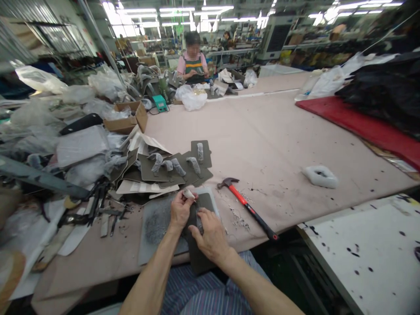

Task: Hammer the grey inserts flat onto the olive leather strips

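My left hand (180, 211) is closed, with thumb and fingers pinching a small pale wrapped handle (188, 194). Beneath it lies a dark grey-green panel (201, 260), whose near end overhangs the table edge. My right hand (211, 234) bends over this panel, its thumb and fingertips holding it close to the handle's lower end; the exact contact is hidden. Under the panel is a worn, greyish board (152, 229). To the right rests a claw hammer (241, 197) with a red and black handle, beside scattered small metal bits (241, 218).
Similar panels with wrapped handles (164, 168) are piled beyond my hands. Hand tools (106, 214) lie at left, near plastic-wrapped goods and a cardboard box (126, 120). A white block-like object (320, 176) sits at right. A co-worker (193, 63) is across the table.
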`<action>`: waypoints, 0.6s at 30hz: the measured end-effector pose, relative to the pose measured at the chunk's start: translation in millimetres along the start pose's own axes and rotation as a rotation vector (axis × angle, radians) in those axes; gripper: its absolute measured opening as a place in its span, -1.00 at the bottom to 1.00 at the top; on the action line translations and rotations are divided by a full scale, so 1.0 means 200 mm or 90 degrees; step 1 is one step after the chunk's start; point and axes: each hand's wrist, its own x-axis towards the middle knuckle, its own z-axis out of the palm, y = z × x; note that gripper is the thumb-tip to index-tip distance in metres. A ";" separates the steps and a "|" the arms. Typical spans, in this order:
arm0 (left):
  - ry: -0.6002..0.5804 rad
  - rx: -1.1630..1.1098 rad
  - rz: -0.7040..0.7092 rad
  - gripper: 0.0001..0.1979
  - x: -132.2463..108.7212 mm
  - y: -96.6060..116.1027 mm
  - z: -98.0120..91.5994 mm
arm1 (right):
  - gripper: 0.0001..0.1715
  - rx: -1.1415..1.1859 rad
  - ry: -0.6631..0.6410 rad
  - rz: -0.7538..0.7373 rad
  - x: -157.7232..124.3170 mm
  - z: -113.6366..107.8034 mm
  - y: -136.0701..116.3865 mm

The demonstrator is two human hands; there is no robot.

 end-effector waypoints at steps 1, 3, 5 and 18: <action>-0.009 0.009 0.005 -0.53 0.00 -0.01 0.00 | -0.64 0.011 -0.001 0.009 -0.01 0.00 0.00; -0.025 0.036 0.017 -0.58 -0.01 -0.02 -0.01 | -0.58 0.044 -0.014 0.013 -0.01 -0.02 0.01; -0.036 0.068 0.028 -0.62 -0.02 -0.02 -0.01 | -0.46 0.102 -0.030 0.000 -0.02 -0.05 0.03; -0.026 0.140 0.041 -0.67 -0.02 -0.02 0.02 | -0.57 -0.282 0.141 0.223 -0.19 -0.49 0.68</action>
